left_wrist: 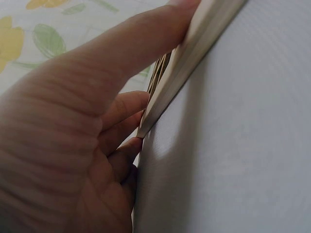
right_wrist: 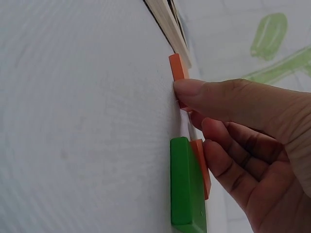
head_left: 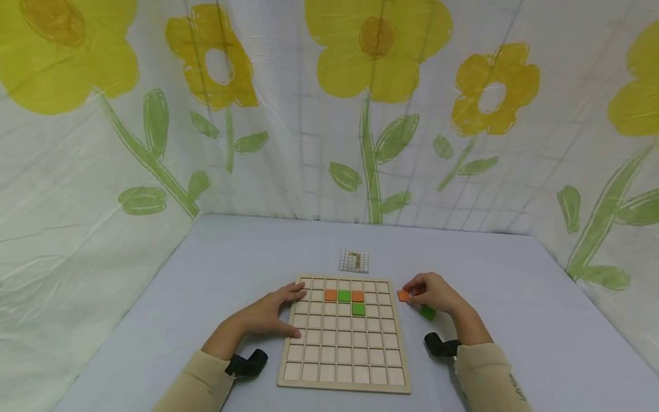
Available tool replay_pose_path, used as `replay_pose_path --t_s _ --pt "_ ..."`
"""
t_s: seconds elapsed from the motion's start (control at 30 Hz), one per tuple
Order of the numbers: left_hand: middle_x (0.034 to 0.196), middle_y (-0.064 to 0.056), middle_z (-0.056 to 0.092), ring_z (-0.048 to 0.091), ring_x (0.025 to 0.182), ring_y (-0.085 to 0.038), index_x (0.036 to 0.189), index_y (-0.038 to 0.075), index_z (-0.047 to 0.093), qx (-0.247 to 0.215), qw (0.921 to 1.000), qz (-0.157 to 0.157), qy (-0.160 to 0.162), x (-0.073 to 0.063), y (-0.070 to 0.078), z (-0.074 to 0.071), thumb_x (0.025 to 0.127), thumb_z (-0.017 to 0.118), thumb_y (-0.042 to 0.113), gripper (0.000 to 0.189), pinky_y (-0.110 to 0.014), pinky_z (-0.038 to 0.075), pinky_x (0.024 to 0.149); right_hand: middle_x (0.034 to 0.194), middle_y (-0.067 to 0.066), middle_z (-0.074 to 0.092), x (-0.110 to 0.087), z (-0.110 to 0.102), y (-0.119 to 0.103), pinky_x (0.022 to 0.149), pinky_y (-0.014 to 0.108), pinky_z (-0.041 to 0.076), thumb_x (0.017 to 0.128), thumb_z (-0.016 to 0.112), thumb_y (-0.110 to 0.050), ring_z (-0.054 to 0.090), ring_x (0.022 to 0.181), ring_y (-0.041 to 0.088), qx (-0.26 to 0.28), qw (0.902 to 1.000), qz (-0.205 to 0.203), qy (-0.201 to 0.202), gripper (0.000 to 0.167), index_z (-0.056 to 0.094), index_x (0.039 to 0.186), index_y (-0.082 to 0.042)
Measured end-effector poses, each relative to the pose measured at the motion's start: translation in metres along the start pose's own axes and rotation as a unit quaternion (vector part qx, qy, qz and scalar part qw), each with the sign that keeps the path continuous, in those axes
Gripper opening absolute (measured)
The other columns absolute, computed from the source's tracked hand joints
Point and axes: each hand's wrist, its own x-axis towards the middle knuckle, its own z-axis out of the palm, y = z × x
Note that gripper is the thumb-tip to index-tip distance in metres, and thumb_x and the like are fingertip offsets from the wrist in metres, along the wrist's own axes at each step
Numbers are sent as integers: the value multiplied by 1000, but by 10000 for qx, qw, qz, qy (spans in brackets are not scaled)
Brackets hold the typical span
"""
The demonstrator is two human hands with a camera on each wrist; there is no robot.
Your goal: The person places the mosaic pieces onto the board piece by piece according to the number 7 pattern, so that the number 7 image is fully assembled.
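A wooden grid board (head_left: 345, 388) lies flat on the table. My left hand (head_left: 265, 315) rests along its left edge, thumb and fingers spread; in the left wrist view the thumb (left_wrist: 141, 36) lies over the rim. Set in the board are an orange tile (head_left: 331, 295), a green tile (head_left: 344, 296), another orange tile (head_left: 357, 296) and a green one (head_left: 358, 309) below it. Right of the board, my right hand (head_left: 435, 292) pinches an orange tile (right_wrist: 176, 68) close over the table. Beside its fingers lie a loose green tile (right_wrist: 184, 184) and an orange tile (right_wrist: 203, 167).
Behind the board lies a small card (head_left: 346, 260) printed with a coloured grid pattern. Black wrist cameras sit on the left wrist (head_left: 248, 364) and the right wrist (head_left: 441, 345). A flower-printed curtain (head_left: 283, 171) hangs behind the white table (head_left: 247, 246).
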Motion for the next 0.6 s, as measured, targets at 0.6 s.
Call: replay_pose_path --t_s 0.6 --pt "155 -3 23 12 144 -33 142 14 41 -27 10000 -22 11 0 -1 0 67 81 45 91 -60 19 111 82 7 65 0 3 -3 61 22 47 75 75 -7 55 72 11 -452 9981 361 204 20 68 91 3"
